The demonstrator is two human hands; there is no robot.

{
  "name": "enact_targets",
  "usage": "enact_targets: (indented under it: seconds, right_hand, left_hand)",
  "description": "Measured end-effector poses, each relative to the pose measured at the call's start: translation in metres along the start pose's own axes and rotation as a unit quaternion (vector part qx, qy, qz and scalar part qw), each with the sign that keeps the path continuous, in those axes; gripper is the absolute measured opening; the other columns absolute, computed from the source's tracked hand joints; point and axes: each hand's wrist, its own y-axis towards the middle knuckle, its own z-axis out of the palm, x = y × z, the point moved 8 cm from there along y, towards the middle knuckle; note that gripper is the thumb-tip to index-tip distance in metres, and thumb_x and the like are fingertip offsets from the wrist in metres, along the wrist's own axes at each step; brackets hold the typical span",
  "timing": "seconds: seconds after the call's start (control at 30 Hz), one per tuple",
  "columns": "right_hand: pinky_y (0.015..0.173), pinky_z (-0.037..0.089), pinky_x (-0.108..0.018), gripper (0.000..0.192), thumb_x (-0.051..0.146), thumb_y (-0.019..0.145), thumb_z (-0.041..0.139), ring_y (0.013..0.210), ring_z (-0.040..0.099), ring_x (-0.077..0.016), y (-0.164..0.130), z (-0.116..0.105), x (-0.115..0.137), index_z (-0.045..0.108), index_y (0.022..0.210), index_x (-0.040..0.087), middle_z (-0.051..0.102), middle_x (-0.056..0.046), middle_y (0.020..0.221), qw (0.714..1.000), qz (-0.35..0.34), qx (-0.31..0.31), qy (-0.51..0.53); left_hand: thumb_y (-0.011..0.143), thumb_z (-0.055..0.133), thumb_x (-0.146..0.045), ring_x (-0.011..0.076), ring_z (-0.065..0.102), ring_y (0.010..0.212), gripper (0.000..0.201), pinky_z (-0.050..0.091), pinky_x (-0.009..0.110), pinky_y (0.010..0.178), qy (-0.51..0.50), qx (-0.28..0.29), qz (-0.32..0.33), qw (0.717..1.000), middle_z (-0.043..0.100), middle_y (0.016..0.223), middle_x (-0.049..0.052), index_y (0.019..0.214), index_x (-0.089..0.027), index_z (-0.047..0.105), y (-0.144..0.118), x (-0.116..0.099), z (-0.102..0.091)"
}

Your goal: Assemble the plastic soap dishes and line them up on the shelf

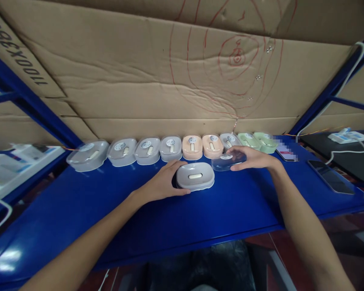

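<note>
Here, a blue counter (79, 210) is seen running left to right, with cardboard (139, 81) standing along its back edge and a wide bare strip left free between the row of boxes and the front edge. Along the back edge a row of lidded soap boxes (170, 148) is lined up side by side: grey ones toward the left, two peach ones past the middle, another grey one and two green ones toward the right. Each closed box is seen to carry a round sticker on its clear lid; what lies inside cannot be told. In front of that row, near the middle of the counter, a grey box base (195, 176) is set apart, uncovered, with a small white oval piece at its centre. The left hand (164, 184) is curled loosely against the left side of this base, touching it. Just to the right and nearer the row, a clear lid (227, 161) is lying on the counter under the right hand (251, 157), whose fingers are spread flat over it. Toward the right end of the counter a dark phone (330, 176) is lying flat, well apart from the hands.
</note>
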Motion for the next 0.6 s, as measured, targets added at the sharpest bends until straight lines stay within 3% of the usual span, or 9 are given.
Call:
enact_targets:
  seconds: [0.2,0.37,0.6]
  right_hand:
    - [0.104,0.059,-0.053,0.079,0.061,0.068,0.094,0.114,0.071,-0.0340,0.001,0.008,-0.010,0.069,0.133,0.023,0.075,-0.010,0.126,0.997,0.007,0.005,-0.074]
    - [0.108,0.055,-0.061,0.078,0.056,0.057,0.100,0.121,0.064,-0.0412,0.004,0.014,-0.014,0.073,0.126,0.030,0.072,-0.009,0.124,0.985,-0.008,-0.020,-0.170]
    - [0.115,0.045,-0.070,0.095,0.057,0.049,0.103,0.128,0.060,-0.0482,0.004,0.014,-0.019,0.072,0.135,0.033,0.071,-0.011,0.124,0.985,-0.002,-0.039,-0.169]
  left_hand:
    - [0.073,0.091,-0.060,0.0415,0.058,0.142,0.090,0.047,0.061,0.120,-0.007,0.009,0.001,1.000,0.056,0.156,0.014,0.150,-0.027,0.056,-0.001,0.003,-0.003]
    - [0.072,0.091,-0.060,0.0441,0.046,0.151,0.095,0.043,0.065,0.123,0.006,-0.004,0.032,0.999,0.056,0.152,0.014,0.153,-0.028,0.054,-0.002,0.003,-0.001]
    - [0.070,0.091,-0.061,0.0461,0.046,0.147,0.098,0.044,0.069,0.120,0.019,0.001,0.012,1.000,0.060,0.146,0.014,0.154,-0.028,0.054,-0.001,0.005,0.001]
